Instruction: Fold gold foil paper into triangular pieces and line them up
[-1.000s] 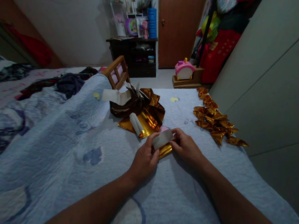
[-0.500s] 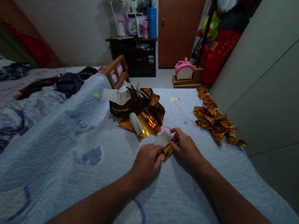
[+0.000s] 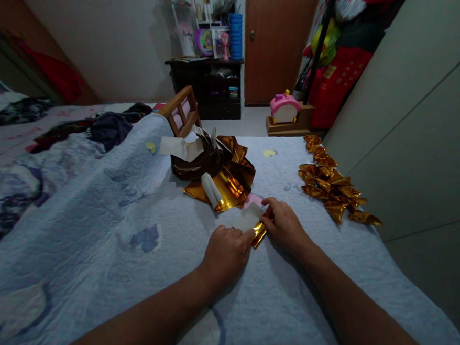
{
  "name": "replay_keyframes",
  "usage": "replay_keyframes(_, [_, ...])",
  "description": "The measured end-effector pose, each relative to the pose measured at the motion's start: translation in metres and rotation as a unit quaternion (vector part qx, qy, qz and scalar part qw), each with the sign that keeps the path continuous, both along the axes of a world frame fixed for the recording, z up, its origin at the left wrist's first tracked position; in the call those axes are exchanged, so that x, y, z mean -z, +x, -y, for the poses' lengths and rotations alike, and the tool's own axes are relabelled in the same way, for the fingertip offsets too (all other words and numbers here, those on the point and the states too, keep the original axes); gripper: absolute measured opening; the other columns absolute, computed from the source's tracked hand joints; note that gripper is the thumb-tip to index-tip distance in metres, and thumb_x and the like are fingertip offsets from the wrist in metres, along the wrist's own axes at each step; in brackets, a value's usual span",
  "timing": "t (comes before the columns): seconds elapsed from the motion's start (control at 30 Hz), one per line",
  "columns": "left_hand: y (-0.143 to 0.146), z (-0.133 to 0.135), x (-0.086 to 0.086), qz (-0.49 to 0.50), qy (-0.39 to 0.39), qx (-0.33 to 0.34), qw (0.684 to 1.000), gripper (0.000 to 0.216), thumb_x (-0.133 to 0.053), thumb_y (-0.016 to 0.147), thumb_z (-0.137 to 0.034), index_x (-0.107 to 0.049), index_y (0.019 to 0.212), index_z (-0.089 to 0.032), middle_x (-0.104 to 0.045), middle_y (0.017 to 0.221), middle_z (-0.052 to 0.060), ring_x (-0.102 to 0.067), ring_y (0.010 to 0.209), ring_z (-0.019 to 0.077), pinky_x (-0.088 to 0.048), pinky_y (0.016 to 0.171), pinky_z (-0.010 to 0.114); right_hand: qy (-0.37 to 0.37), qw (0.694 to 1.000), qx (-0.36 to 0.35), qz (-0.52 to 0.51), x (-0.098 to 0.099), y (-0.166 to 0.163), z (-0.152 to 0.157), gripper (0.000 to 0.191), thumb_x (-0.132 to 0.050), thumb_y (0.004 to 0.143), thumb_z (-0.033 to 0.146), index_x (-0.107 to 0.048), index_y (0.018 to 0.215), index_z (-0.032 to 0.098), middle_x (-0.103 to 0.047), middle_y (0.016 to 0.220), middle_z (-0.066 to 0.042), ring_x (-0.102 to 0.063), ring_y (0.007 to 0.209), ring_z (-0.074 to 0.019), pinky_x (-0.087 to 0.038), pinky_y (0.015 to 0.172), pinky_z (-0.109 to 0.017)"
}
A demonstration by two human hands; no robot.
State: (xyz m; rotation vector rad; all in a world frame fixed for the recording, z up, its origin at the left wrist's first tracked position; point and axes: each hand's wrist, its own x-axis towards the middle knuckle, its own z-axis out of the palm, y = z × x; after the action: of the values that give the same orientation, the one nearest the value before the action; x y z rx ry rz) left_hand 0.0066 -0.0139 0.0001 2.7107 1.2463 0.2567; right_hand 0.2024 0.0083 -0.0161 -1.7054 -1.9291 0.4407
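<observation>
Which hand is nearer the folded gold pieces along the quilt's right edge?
Right. The right hand is left of the folded gold pieces, pinching the gold-and-white sheet; the left hand is farther left, touching that sheet.

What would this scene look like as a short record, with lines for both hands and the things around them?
Left hand: touching the partly folded gold-and-white sheet
Right hand: gripping the sheet's right side
Ahead: pile of gold-and-white sheets
To the right: folded gold pieces
Underneath: pale blue bedspread
Background: pink toy, dark cabinet, brown door
</observation>
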Motion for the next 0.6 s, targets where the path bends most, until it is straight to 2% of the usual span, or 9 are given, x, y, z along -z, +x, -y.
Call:
replay_keyframes(0.1, [0.001,0.001,0.004,-0.011,0.036,0.013,0.999,0.014,-0.055,0.099,-0.017,-0.068,0.101,-0.02,-0.069,0.071,0.002,-0.061,0.065,0.0199,-0.036,0.064,0.034,-0.006,1.0,0.001,0.001,-0.001,0.0,0.0,0.031,-0.061,0.084,0.012,-0.06,0.115,0.017,-0.067,0.087,-0.005,-0.057,0.085,-0.0221,-0.041,0.08,-0.034])
replay_keyframes(0.17, [0.001,0.0,0.006,0.001,0.073,0.022,0.997,0.012,-0.057,0.099,-0.018,-0.068,0.097,-0.02,-0.067,0.074,0.003,-0.06,0.068,0.0209,-0.037,0.066,0.035,-0.011,1.0,0.003,0.006,-0.002,0.0,-0.001,0.031,-0.061,0.085,0.012,-0.06,0.115,0.017,-0.067,0.087,-0.005,-0.057,0.085,-0.0226,-0.041,0.081,-0.035])
replay_keyframes(0.3, [0.003,-0.008,0.011,0.069,0.136,0.065,0.986,0.006,-0.062,0.098,-0.022,-0.068,0.099,-0.019,-0.07,0.091,0.004,-0.059,0.087,0.0229,-0.042,0.083,0.04,-0.011,0.999,0.009,0.03,-0.004,0.0,-0.001,0.031,-0.063,0.084,0.015,-0.062,0.115,0.015,-0.067,0.089,-0.007,-0.056,0.088,-0.0248,-0.041,0.082,-0.037])
replay_keyframes(0.33, [0.003,-0.011,0.012,0.081,0.133,0.083,0.984,0.008,-0.062,0.098,-0.023,-0.068,0.103,-0.018,-0.07,0.093,0.003,-0.059,0.09,0.0224,-0.042,0.087,0.039,-0.008,0.999,0.011,0.036,-0.004,0.0,-0.002,0.03,-0.064,0.084,0.015,-0.062,0.114,0.014,-0.068,0.09,-0.007,-0.056,0.089,-0.0253,-0.041,0.083,-0.037])
replay_keyframes(0.43, [0.004,-0.019,0.016,0.103,0.13,0.102,0.981,0.01,-0.06,0.1,-0.021,-0.068,0.095,-0.017,-0.07,0.09,0.002,-0.057,0.085,0.0198,-0.041,0.089,0.038,-0.001,0.999,0.021,0.048,-0.003,0.001,-0.002,0.03,-0.065,0.084,0.017,-0.063,0.113,0.015,-0.068,0.093,-0.008,-0.056,0.09,-0.0262,-0.04,0.084,-0.038])
replay_keyframes(0.53, [0.005,-0.023,0.019,0.103,0.131,0.102,0.981,0.012,-0.06,0.099,-0.021,-0.067,0.09,-0.017,-0.069,0.087,0.002,-0.055,0.081,0.0194,-0.041,0.088,0.038,0.003,0.998,0.028,0.056,0.0,0.001,-0.002,0.028,-0.066,0.084,0.018,-0.063,0.111,0.016,-0.068,0.095,-0.008,-0.055,0.091,-0.0267,-0.04,0.084,-0.038])
replay_keyframes(0.6, [0.006,-0.024,0.02,0.095,0.132,0.099,0.982,0.011,-0.06,0.1,-0.023,-0.068,0.094,-0.018,-0.068,0.086,0.002,-0.055,0.081,0.0197,-0.041,0.087,0.038,0.009,0.998,0.028,0.059,0.002,0.001,-0.002,0.026,-0.065,0.084,0.018,-0.062,0.11,0.017,-0.068,0.096,-0.008,-0.055,0.091,-0.0268,-0.039,0.084,-0.038])
